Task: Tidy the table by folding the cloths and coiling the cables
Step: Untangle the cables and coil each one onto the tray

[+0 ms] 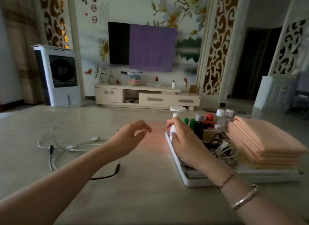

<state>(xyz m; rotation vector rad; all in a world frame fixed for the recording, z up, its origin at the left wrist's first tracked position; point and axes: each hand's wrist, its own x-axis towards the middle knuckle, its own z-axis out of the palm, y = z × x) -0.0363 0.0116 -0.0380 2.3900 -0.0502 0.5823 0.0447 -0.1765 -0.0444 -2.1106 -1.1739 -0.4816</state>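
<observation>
A stack of folded peach cloths [265,139] lies on the right end of a white tray [189,179]. Between the cloths and my right hand, coiled white and dark cables [224,147] rest in the tray. Loose white cables [55,142] sprawl on the table at the left, and a black cable [108,174] lies near my left forearm. My right hand [185,139] grips a small white bottle [174,122] at the tray's far left corner. My left hand [130,136] hovers above the table with fingers loosely curled, holding nothing.
Several bottles [207,121] with green, red and white caps stand at the back of the tray. Beyond the table are a TV stand [147,96], a TV half covered by a purple cloth [150,49], and a white air cooler [58,75].
</observation>
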